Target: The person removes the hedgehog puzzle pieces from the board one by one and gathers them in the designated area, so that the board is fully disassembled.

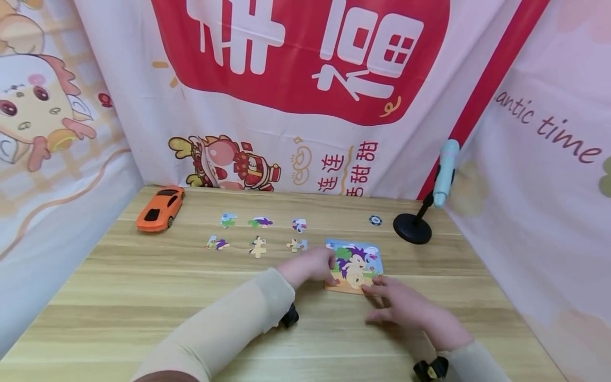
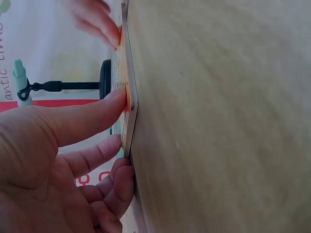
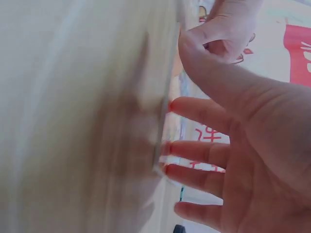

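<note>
A flat puzzle board (image 1: 353,262) with a purple-haired cartoon hedgehog lies on the wooden table, right of the middle. At its left side is my left hand (image 1: 312,265). In the left wrist view, the left thumb (image 2: 104,114) presses on the board's face near a corner while the other fingertips touch along the edge. My right hand (image 1: 406,305) is at the front right corner, its fingers spread and fairly straight, with fingertips on the board. In the right wrist view, the right fingers (image 3: 201,150) meet the board's edge. Several loose jigsaw pieces (image 1: 258,247) lie left of the board.
An orange toy car (image 1: 161,208) stands at the table's back left. Behind the board are a small round disc (image 1: 375,220) and a black-based stand (image 1: 412,228) holding a light-blue pen-like object (image 1: 446,172). Printed cloths (image 1: 305,101) hang around the table (image 1: 143,302).
</note>
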Demonstrator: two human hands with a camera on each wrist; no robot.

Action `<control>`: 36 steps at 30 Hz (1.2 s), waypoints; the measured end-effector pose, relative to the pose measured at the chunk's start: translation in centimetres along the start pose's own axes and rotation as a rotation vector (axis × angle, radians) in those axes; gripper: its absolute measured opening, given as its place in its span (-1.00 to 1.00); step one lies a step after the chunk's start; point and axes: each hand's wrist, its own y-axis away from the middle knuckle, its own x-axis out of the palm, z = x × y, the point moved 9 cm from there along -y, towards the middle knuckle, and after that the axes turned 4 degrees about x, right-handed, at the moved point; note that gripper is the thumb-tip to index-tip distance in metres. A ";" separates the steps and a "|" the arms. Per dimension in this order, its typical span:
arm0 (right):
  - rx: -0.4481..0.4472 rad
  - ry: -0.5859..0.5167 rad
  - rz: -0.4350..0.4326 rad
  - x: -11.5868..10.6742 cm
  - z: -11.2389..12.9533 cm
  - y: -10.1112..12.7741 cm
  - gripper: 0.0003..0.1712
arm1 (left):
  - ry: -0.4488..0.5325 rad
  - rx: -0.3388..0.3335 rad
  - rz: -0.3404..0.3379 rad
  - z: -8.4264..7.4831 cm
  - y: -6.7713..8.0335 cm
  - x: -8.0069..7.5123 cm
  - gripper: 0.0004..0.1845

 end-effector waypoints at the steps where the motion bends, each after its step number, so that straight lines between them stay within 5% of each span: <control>1: -0.013 0.019 -0.021 -0.3 0.2 -0.3 -0.30 | -0.001 0.003 -0.006 0.0 0.0 0.0 -0.61; 4: -0.038 0.051 -0.090 -1.1 1.0 -0.9 -0.49 | -0.001 0.003 -0.010 -0.1 0.0 0.0 -0.61; 7: -0.061 0.068 -0.136 -1.4 1.6 -1.5 -0.46 | 0.002 0.001 -0.015 0.0 0.0 0.0 -0.61; 13: -0.083 0.052 -0.092 -0.3 1.9 -1.9 -0.20 | 0.003 0.002 -0.012 0.0 -0.2 0.2 -0.62; 23: -0.139 0.071 -0.063 0.8 1.0 -2.1 -0.22 | 0.014 0.006 -0.014 0.1 -0.2 0.2 -0.60; 36: -0.108 0.029 -0.034 1.0 1.1 -1.8 -0.20 | 0.110 0.015 -0.025 0.5 -0.4 0.2 -0.73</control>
